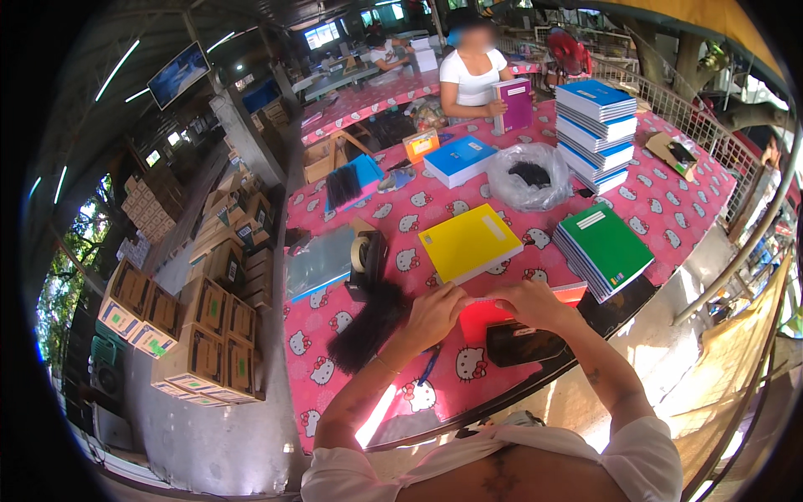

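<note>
My left hand (435,314) and my right hand (529,303) meet over the near table edge and pinch a thin clear strip, apparently tape, stretched between them above a red notebook (478,318). A black pouch (523,343) lies just below my right hand. A tape dispenser (365,255) stands to the left beside a black bundle (368,326). A blue pen (429,366) lies under my left wrist.
The pink patterned table (335,335) holds a yellow notebook stack (470,243), a green stack (604,248), a tall blue stack (595,134) and a clear bag (529,176). A person opposite holds a purple notebook (514,105). Cardboard boxes (192,335) are stacked on the left.
</note>
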Demonstrator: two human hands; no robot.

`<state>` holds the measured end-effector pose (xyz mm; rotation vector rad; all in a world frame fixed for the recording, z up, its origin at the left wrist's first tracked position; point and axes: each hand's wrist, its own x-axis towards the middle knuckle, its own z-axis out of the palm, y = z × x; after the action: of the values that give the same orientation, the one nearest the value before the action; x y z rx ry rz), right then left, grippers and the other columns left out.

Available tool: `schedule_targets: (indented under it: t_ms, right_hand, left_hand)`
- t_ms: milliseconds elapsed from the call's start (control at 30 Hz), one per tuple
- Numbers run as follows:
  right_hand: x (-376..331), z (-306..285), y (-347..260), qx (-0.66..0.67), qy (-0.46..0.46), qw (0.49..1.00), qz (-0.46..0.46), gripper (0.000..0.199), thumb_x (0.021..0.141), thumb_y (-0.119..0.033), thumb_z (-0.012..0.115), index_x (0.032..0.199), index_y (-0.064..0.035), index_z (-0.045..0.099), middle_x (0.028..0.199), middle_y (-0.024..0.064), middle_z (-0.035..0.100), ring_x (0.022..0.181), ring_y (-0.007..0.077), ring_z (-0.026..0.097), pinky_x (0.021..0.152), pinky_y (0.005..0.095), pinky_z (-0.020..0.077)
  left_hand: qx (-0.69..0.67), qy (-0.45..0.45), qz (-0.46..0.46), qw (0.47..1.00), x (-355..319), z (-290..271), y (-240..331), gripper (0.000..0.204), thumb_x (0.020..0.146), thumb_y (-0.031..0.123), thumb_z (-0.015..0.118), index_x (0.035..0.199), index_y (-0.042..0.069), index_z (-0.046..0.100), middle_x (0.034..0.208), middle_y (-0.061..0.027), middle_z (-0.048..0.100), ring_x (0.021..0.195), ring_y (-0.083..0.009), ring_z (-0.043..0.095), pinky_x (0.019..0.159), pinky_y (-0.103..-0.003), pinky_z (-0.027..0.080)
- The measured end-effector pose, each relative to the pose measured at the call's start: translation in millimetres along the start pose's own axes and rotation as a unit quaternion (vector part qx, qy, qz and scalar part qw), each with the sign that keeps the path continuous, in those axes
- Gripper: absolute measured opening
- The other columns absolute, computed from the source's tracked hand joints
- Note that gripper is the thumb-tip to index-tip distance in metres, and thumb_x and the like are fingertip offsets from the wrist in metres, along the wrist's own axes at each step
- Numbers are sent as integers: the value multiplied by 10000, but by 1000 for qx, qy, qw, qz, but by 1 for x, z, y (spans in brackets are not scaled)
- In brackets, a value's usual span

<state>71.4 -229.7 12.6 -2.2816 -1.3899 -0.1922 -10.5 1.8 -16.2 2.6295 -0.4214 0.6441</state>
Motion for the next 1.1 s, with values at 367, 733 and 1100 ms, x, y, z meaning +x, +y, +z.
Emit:
schedule_targets:
  t_ms: [367, 733, 1100]
  right_hand:
    - [-1, 28, 21, -11, 32, 999, 23, 245, 902, -236, 620, 1131, -214, 704, 764, 122, 712, 672, 334, 702, 595, 480, 561]
    - [-8, 20, 13, -4, 13, 1000, 8, 249, 916, -254, 620, 1150, -183, 665, 776, 132, 708, 703, 353, 706, 599, 480, 560]
    - [-14, 8, 63, -91, -62, 994, 20, 286, 890, -339, 668, 1141, -202, 688, 785, 145, 710, 777, 356, 714, 686, 489, 563]
  left_hand:
    - [205, 13, -107, 973, -47, 81, 32, 858, 945, 586, 487, 1504, -47, 340, 1580, -271, 291, 1492, -439, 230, 1165, -644, 151]
    - [234, 70, -94, 965, -20, 71, 30, 813, 978, 527, 487, 1501, -72, 320, 1579, -273, 299, 1493, -412, 254, 1158, -639, 190]
    - [206, -25, 5, 978, -75, 118, 44, 799, 959, 533, 516, 1449, -87, 397, 1519, -313, 369, 1446, -454, 310, 1152, -617, 243]
